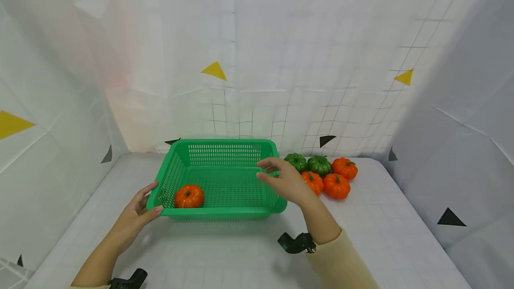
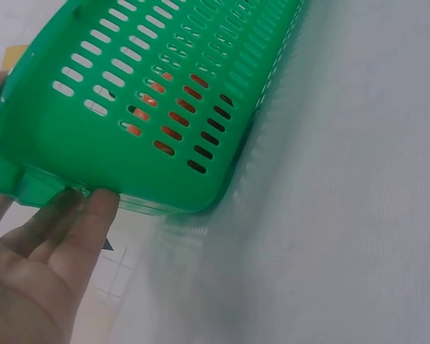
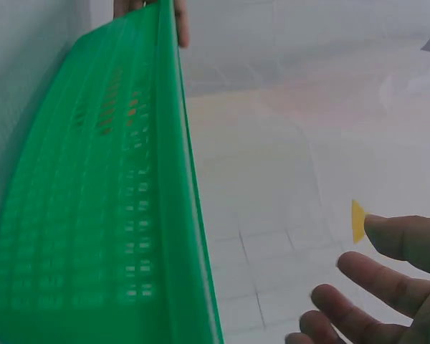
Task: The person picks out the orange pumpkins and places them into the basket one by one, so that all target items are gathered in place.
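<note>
A green perforated plastic basket (image 1: 225,212) stands on the white table, with one orange pumpkin (image 1: 189,196) in its front left corner. My left hand (image 1: 134,217) grips the basket's left front corner, thumb on the rim and fingers along the outer side; the left wrist view shows fingertips (image 2: 100,204) against the wall under the rim. Above the basket's right end hovers my right hand (image 1: 287,181), fingers loosely bent and apart, nothing between them. In the right wrist view, that hand (image 3: 387,287) is clear of the basket's rim (image 3: 179,172).
Right of the basket sit several small pumpkins: two green ones (image 1: 319,165) at the back and orange ones (image 1: 336,186) beside and before them. My right forearm partly hides this group. White sheeting (image 1: 257,57) with yellow and black triangles rises behind and on both sides.
</note>
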`<act>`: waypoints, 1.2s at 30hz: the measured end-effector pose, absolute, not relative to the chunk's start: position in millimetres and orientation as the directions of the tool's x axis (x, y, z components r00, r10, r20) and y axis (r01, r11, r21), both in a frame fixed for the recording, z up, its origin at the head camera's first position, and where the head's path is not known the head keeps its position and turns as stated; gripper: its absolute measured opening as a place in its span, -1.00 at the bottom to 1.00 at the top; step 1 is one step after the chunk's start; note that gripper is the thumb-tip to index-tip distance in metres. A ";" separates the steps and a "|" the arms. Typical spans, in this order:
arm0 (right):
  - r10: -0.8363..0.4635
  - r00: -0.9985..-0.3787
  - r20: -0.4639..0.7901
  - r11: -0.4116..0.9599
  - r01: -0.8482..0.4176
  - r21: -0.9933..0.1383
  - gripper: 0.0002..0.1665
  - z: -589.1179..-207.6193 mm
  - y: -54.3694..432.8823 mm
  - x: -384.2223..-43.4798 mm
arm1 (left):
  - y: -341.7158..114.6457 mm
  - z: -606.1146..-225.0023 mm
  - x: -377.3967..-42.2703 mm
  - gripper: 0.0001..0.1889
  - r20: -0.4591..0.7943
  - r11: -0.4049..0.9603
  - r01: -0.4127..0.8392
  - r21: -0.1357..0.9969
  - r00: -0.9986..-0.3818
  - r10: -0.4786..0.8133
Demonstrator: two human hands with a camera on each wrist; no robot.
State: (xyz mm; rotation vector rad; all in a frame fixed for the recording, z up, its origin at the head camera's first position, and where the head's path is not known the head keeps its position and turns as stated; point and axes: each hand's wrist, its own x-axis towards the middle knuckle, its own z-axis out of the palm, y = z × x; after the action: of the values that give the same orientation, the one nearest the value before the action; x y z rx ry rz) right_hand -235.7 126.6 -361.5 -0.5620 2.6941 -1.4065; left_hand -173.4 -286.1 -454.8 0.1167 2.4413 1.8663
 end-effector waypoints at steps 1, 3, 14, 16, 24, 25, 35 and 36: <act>-0.329 -0.934 0.140 0.518 -0.303 -0.800 -0.63 -363.8 131.5 -236.9 | -286.0 -455.0 -173.2 -0.17 -0.008 0.262 0.019 0.965 -0.995 0.100; -0.312 -0.932 0.182 0.516 -0.327 -0.792 -0.62 -367.6 141.5 -239.4 | -285.8 -455.3 -172.9 -0.17 -0.007 0.258 0.019 0.966 -0.995 0.101; -0.173 -0.939 0.297 0.526 -0.343 -0.779 -0.69 -377.6 185.2 -247.2 | -285.8 -454.6 -174.6 -0.18 0.001 0.262 0.030 0.965 -0.994 0.110; -0.145 -0.945 0.292 0.532 -0.324 -0.783 -0.70 -381.1 192.3 -247.3 | -286.4 -455.7 -173.9 -0.18 0.000 0.260 0.028 0.965 -0.994 0.106; -0.037 -0.962 0.270 0.576 -0.242 -0.781 -0.64 -397.2 229.3 -248.5 | -287.1 -455.9 -175.1 -0.18 0.004 0.275 0.032 0.961 -0.995 0.103; -0.027 -0.962 0.272 0.588 -0.236 -0.773 -0.63 -398.7 234.1 -248.6 | -287.0 -455.5 -175.2 -0.18 0.006 0.270 0.034 0.962 -0.994 0.105; 0.069 -0.964 0.258 0.640 -0.156 -0.753 -0.52 -417.4 274.0 -252.7 | -287.0 -456.5 -174.6 -0.18 0.004 0.265 0.031 0.964 -0.995 0.104; 0.073 -0.964 0.257 0.639 -0.152 -0.754 -0.52 -419.4 277.6 -253.1 | -287.1 -457.0 -174.5 -0.18 0.003 0.268 0.030 0.963 -0.995 0.103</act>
State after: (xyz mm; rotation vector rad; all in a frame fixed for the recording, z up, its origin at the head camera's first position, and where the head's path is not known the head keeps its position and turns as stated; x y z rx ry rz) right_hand -253.1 277.6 -419.4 -0.0757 3.0795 -1.4582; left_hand -174.5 -287.1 -457.0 0.1289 2.4526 1.8610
